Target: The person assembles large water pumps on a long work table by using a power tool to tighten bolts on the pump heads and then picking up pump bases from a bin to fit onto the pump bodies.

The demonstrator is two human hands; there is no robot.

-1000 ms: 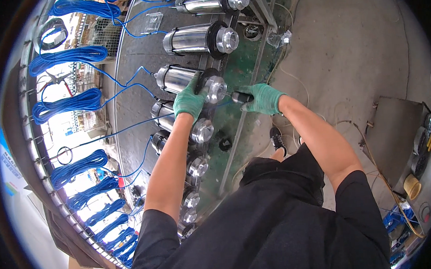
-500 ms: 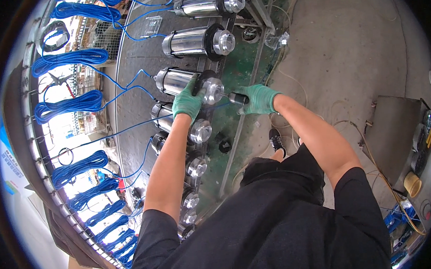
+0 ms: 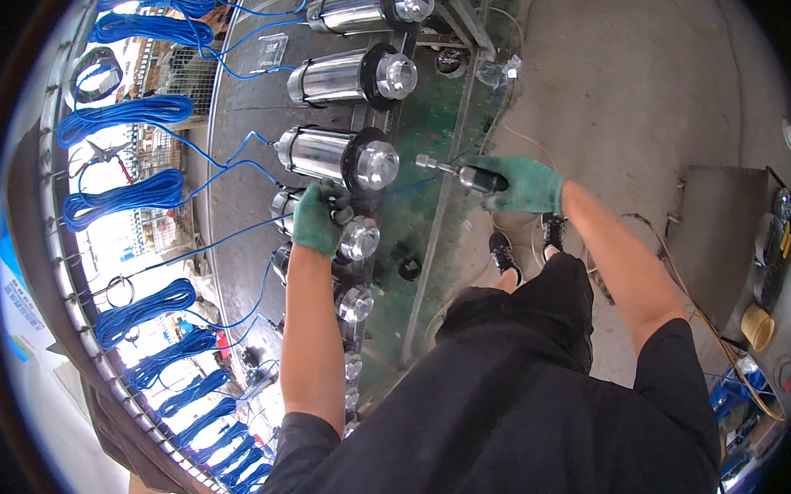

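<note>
My right hand (image 3: 527, 185), in a green glove, is wrapped around a black handheld driver (image 3: 483, 180). The driver's silver shaft and socket tip point left, clear of the cylinders. My left hand (image 3: 315, 222), gloved too, is closed over the dark collar of a shiny steel pump cylinder (image 3: 360, 238); some of its fingers are hidden. Just beyond it lies another steel pump cylinder (image 3: 319, 155) with a black ring and a shiny rounded end, untouched by either hand. More such cylinders line the bench on both sides.
Coils of blue cable (image 3: 125, 117) hang along a rack on the left, with leads running to the cylinders. The dark bench (image 3: 248, 112) lies under the row. A brown panel (image 3: 722, 241) stands on the floor at right. A hose (image 3: 679, 279) trails near it.
My left hand has left the third cylinder and moved nearer, onto the one beside it. My right hand has drawn the driver away to the right, off the third cylinder's end.
</note>
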